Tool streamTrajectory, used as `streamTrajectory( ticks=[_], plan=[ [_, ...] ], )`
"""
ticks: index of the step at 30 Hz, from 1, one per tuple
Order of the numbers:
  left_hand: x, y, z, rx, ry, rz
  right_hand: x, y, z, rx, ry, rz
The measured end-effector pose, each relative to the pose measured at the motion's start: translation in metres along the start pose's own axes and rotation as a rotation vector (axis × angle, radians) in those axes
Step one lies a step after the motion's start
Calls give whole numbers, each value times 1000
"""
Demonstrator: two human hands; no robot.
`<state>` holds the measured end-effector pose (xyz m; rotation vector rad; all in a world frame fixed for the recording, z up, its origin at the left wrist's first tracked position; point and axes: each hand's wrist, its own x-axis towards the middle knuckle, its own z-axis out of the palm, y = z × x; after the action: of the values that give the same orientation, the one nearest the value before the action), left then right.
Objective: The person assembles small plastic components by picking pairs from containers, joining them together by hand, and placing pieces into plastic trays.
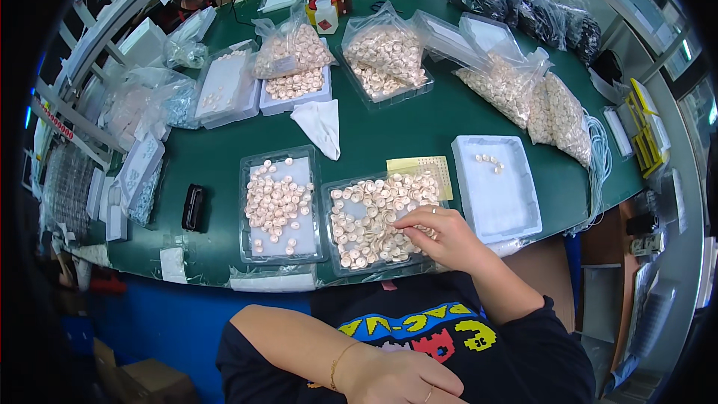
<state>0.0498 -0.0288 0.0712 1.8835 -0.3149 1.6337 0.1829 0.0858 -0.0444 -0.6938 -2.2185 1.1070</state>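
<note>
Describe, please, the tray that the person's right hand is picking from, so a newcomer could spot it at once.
On the green table, look along the near edge. Three shallow trays sit side by side; it is the middle tray, under the right hand. It is the fullest with pale rings, unlike the nearly bare white tray to its right.

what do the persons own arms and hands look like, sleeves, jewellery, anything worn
Both forearms are bare; short dark sleeves end near the elbows, part of a dark shirt with a bright cartoon print in yellow, red and blue. The left hand has a thin gold chain bracelet at the wrist and a slim ring on one finger. The right hand wears a thin ring too. No gloves.
</note>
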Motion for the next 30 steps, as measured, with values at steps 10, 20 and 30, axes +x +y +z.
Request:
streamTrajectory(
  ticks=[10,20,30],
  plan=[
    [-6,-5,32,-26,274,-89,-2,-4,2,7,-5,42],
    [-1,-10,32,-109,94,-69,-2,-3,2,12,4,69],
    [1,-12,53,-173,224,-163,-3,-1,2,24,-1,73]
  ],
)
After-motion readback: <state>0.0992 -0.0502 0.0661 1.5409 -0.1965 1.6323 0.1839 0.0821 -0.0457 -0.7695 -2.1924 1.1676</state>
